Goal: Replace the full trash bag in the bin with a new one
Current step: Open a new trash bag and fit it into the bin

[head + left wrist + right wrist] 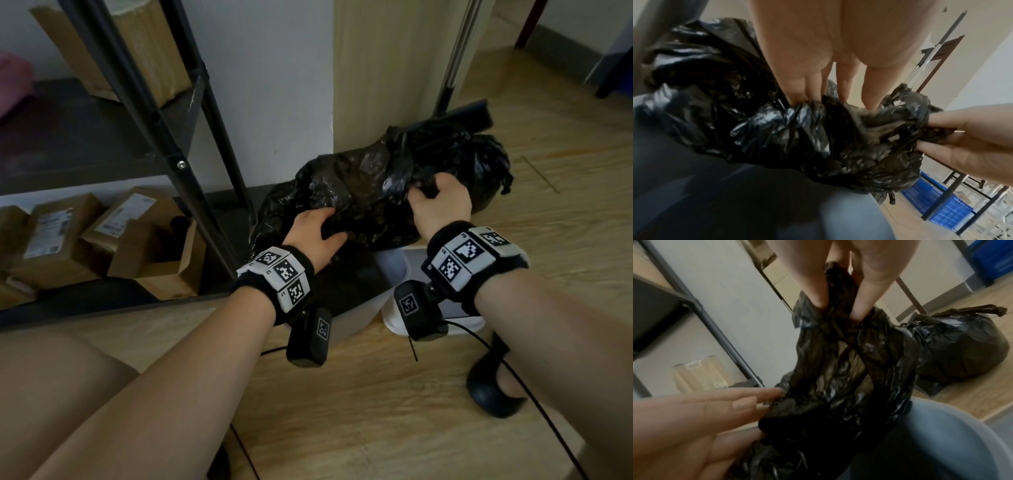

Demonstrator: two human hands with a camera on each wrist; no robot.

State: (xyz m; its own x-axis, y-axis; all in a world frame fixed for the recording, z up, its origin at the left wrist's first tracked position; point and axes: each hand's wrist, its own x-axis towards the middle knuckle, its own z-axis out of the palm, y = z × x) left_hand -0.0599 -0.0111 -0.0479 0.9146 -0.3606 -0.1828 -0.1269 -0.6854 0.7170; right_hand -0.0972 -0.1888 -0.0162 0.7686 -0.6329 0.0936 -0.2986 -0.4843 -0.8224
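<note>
Head view shows both hands on a crumpled black trash bag (346, 192) held over the open grey bin (363, 308), which stands on the wooden floor (376, 394) beside a white wall corner. The left hand (317, 233) has its grip closed on a fold of the plastic at the bag's near left side, thumb and fingers curled into it. The right hand (440, 202) pinches a gathered bunch of the bag's upper edge, its grip tight around the plastic. From the right wrist view, a second black bag (962, 350), knotted at the top and full, sits on the floor just behind the bin, against the wall. A broom (455, 68) leans at the corner above it. To the left stands a dark metal shelf rack (178, 137) with cardboard boxes (61, 236) on the floor under it.
</note>
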